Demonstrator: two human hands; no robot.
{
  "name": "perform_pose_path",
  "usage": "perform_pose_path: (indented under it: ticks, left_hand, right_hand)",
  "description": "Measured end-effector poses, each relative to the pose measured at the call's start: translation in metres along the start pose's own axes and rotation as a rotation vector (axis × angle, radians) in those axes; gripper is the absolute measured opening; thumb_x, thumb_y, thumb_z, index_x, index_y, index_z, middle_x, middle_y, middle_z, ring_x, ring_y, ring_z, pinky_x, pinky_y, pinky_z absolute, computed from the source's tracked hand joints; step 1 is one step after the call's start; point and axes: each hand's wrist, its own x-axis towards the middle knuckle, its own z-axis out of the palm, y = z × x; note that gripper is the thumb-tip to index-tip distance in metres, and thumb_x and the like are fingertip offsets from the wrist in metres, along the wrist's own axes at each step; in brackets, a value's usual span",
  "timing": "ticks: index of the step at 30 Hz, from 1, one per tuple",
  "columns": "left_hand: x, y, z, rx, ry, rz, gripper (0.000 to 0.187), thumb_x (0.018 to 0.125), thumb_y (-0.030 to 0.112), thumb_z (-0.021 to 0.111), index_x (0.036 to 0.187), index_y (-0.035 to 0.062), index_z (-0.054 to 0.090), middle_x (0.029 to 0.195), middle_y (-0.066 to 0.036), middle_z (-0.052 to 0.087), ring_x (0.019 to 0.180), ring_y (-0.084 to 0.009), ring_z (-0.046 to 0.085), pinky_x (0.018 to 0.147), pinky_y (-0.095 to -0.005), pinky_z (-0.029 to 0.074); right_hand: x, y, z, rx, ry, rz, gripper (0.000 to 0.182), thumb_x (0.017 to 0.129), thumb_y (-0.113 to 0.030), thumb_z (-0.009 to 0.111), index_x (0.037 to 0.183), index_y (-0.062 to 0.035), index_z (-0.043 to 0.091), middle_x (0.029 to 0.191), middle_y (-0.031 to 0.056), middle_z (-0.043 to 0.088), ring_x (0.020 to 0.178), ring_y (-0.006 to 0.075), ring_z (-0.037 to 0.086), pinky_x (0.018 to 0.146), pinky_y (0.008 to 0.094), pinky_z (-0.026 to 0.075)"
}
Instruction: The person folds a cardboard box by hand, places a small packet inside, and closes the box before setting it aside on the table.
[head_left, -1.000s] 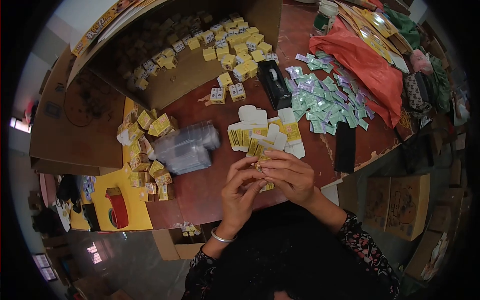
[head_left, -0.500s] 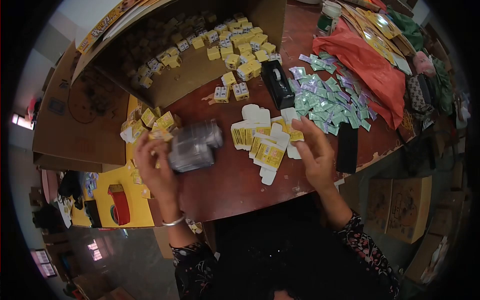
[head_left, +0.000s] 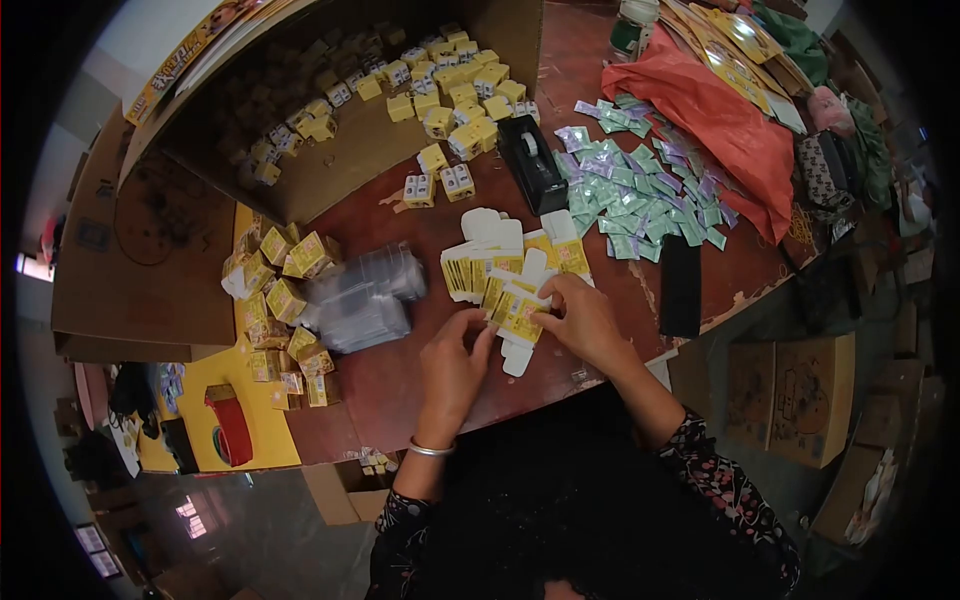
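Observation:
Flat, unfolded yellow-and-white cartons (head_left: pixel 482 262) lie overlapping on the dark red table. The nearest flat carton (head_left: pixel 519 312) has my right hand (head_left: pixel 580 318) at its right side, fingers closed on its edge. At its left edge is my left hand (head_left: pixel 458 365), thumb and forefinger brought close together by the carton; whether they pinch it is too small to tell. Left of the cartons lies a stack of clear plastic pieces (head_left: pixel 365 300). Beyond it is a pile of folded yellow boxes (head_left: pixel 285 300).
A big cardboard box (head_left: pixel 340 185) holding many small yellow boxes stands at the back left. A black tape dispenser (head_left: pixel 533 165), green and purple sachets (head_left: pixel 630 190), a red plastic bag (head_left: pixel 715 120) and a black strip (head_left: pixel 681 287) lie towards the right.
My left hand has moved right from the folded boxes to the flat cartons. My right hand has moved left and closed on the nearest one. The view has shifted slightly.

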Motion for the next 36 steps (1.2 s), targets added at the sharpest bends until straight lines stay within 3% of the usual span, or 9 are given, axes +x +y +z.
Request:
perform_pose_path:
  ticks: [10, 13, 15, 18, 22, 28, 31, 34, 36]
  left_hand:
    - [-0.013, -0.011, 0.014, -0.055, -0.08, -0.093, 0.022, 0.085, 0.006, 0.079, 0.103, 0.0011, 0.068, 0.085, -0.01, 0.072, 0.071, -0.0177, 0.071, 0.064, -0.0312, 0.055]
    - [-0.017, -0.007, 0.009, -0.193, -0.095, -0.122, 0.015, 0.088, 0.003, 0.075, 0.098, -0.0007, 0.065, 0.086, -0.011, 0.07, 0.072, -0.0189, 0.069, 0.065, -0.0317, 0.054]
    - [-0.022, 0.003, 0.002, -0.237, -0.082, -0.102, 0.011, 0.089, 0.0, 0.073, 0.096, -0.0021, 0.065, 0.087, -0.01, 0.069, 0.072, -0.0167, 0.068, 0.065, -0.0301, 0.053]
    - [-0.028, 0.017, -0.006, -0.311, -0.066, -0.03, 0.01, 0.09, -0.002, 0.072, 0.096, -0.0024, 0.064, 0.091, -0.009, 0.069, 0.077, -0.0158, 0.068, 0.066, -0.0291, 0.053]
    - [-0.031, 0.014, -0.018, -0.47, -0.276, -0.019, 0.015, 0.089, 0.003, 0.075, 0.097, -0.0004, 0.064, 0.112, -0.01, 0.068, 0.1, -0.0167, 0.066, 0.085, -0.0317, 0.053]
    - [-0.022, 0.016, -0.036, -0.86, -0.818, 0.045, 0.028, 0.086, 0.01, 0.082, 0.102, 0.0094, 0.059, 0.134, -0.01, 0.059, 0.117, -0.0138, 0.057, 0.101, -0.0335, 0.047]
    - [-0.027, 0.007, -0.027, -0.965, -0.854, -0.162, 0.031, 0.086, 0.009, 0.082, 0.103, 0.0091, 0.056, 0.132, -0.008, 0.058, 0.114, -0.0126, 0.059, 0.098, -0.0293, 0.049]
    - [-0.03, 0.014, -0.02, -1.045, -0.704, -0.083, 0.038, 0.086, 0.004, 0.081, 0.109, 0.0088, 0.051, 0.127, -0.007, 0.06, 0.111, -0.0115, 0.06, 0.093, -0.0258, 0.051]
    - [-0.03, 0.012, -0.021, -1.091, -0.626, -0.111, 0.042, 0.087, 0.001, 0.079, 0.113, 0.0081, 0.047, 0.127, -0.008, 0.06, 0.112, -0.0127, 0.061, 0.092, -0.0269, 0.052]
  right_hand:
    - [-0.008, 0.004, 0.007, 0.13, -0.016, -0.028, 0.03, 0.08, -0.015, 0.084, 0.1, -0.0032, 0.066, 0.089, 0.0078, 0.061, 0.074, 0.0225, 0.066, 0.067, 0.0366, 0.054]
    - [-0.016, -0.004, -0.001, 0.302, -0.036, -0.02, 0.033, 0.078, -0.006, 0.084, 0.107, -0.0036, 0.07, 0.089, 0.0047, 0.06, 0.064, 0.0118, 0.06, 0.059, 0.0275, 0.05]
    - [-0.019, -0.006, -0.009, 0.338, -0.025, -0.073, 0.031, 0.08, -0.005, 0.082, 0.109, -0.0039, 0.069, 0.09, 0.0049, 0.06, 0.065, 0.0128, 0.062, 0.06, 0.0279, 0.051]
    - [-0.024, -0.013, -0.022, 0.451, 0.04, -0.157, 0.028, 0.081, -0.002, 0.081, 0.106, -0.0036, 0.07, 0.092, 0.0043, 0.061, 0.064, 0.0117, 0.063, 0.059, 0.0267, 0.05]
    - [-0.022, -0.022, -0.043, 0.504, -0.019, -0.291, 0.018, 0.082, 0.004, 0.078, 0.098, -0.0024, 0.071, 0.101, 0.0051, 0.068, 0.066, 0.0062, 0.059, 0.06, 0.0232, 0.049]
    - [-0.021, -0.026, -0.065, 0.461, -0.34, -0.548, 0.013, 0.083, 0.006, 0.074, 0.093, -0.0008, 0.07, 0.105, 0.0112, 0.074, 0.086, 0.019, 0.074, 0.07, 0.0288, 0.057]
    - [-0.023, -0.033, -0.066, 0.457, -0.314, -0.592, 0.013, 0.083, 0.005, 0.074, 0.094, -0.0004, 0.071, 0.104, 0.0109, 0.074, 0.087, 0.0233, 0.074, 0.073, 0.0305, 0.058]
    - [-0.023, -0.036, -0.064, 0.48, -0.147, -0.698, 0.021, 0.084, 0.001, 0.076, 0.104, -0.0012, 0.071, 0.108, 0.011, 0.072, 0.085, 0.0205, 0.072, 0.073, 0.0308, 0.057]
    - [-0.031, -0.034, -0.066, 0.642, -0.035, -0.55, 0.028, 0.083, 0.0, 0.079, 0.11, -0.0007, 0.071, 0.115, 0.0129, 0.07, 0.088, 0.0211, 0.072, 0.074, 0.0309, 0.058]
